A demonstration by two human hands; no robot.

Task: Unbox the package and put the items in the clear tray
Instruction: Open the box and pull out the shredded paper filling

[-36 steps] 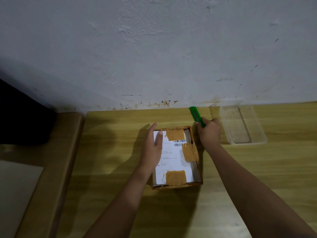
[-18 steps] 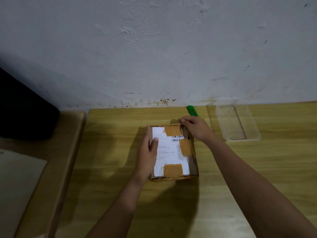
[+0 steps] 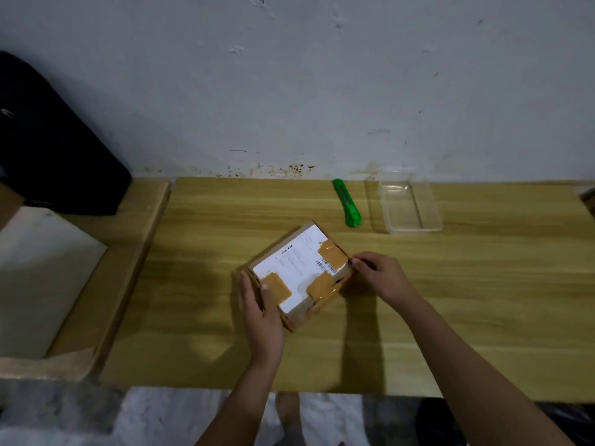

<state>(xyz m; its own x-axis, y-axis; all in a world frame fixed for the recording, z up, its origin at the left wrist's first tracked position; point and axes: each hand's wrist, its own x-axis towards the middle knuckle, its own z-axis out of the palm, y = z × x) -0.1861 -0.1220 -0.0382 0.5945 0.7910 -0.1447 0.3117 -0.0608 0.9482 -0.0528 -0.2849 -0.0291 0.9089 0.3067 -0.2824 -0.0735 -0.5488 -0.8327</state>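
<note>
A small cardboard package (image 3: 297, 262) with a white label and brown tape patches lies turned at an angle in the middle of the wooden table (image 3: 450, 300). My left hand (image 3: 260, 312) grips its near left corner, thumb on top. My right hand (image 3: 380, 276) pinches the tape at the package's right edge with thumb and forefinger. A green utility knife (image 3: 347, 203) lies free on the table behind the package. The clear tray (image 3: 406, 206) stands empty to the knife's right, near the wall.
A lower wooden bench (image 3: 135, 252) adjoins the table on the left, holding a white board (image 3: 42, 275) and a black bag (image 3: 54, 146). The wall runs along the back. The table's front edge is close to me, with floor below.
My right hand has put the green knife down behind the package and now pinches the tape. The package has been turned at an angle and drawn nearer to me.
</note>
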